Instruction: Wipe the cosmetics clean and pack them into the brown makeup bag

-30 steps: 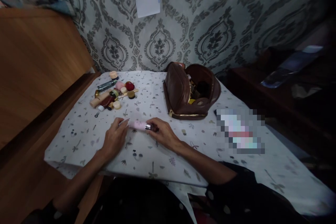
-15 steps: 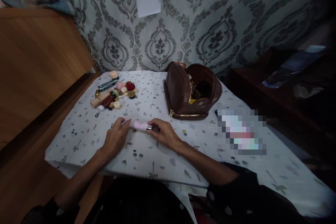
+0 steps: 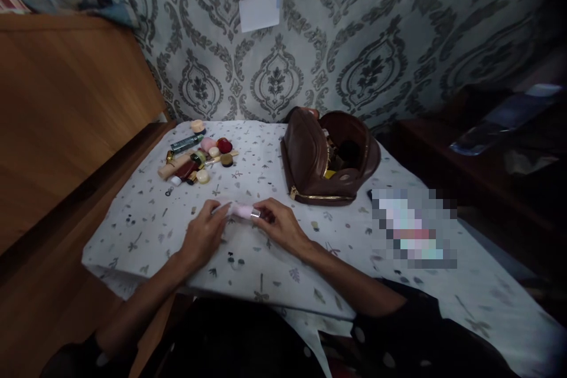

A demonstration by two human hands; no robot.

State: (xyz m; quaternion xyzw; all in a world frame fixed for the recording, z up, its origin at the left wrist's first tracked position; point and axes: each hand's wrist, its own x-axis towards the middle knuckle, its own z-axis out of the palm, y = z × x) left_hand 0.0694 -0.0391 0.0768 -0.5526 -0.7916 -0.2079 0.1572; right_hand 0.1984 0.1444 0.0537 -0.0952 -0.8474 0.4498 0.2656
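A pale pink tube [image 3: 243,211] with a silver band lies level between my hands, low over the printed tablecloth [image 3: 274,266]. My right hand [image 3: 281,223] pinches its dark cap end. At the other end my left hand [image 3: 207,229] is closed on the tube, with thumb and fingers near a whitish part that is blurred. Behind my hands, to the left, lies a group of cosmetics [image 3: 195,162], with tubes, small jars and a brush. An unzipped brown bag [image 3: 310,156] stands at the back, right of centre, with items inside.
A blurred-out flat object [image 3: 411,230] lies on the right side of the table. Left of the table stands a wooden cabinet [image 3: 75,88]. A dark surface at the right holds a clear plastic item [image 3: 500,121]. Patterned wall rises behind.
The whole view has shifted slightly, so everything appears a little farther right. My left hand has moved a little closer to my right hand along the tube, covering more of it.
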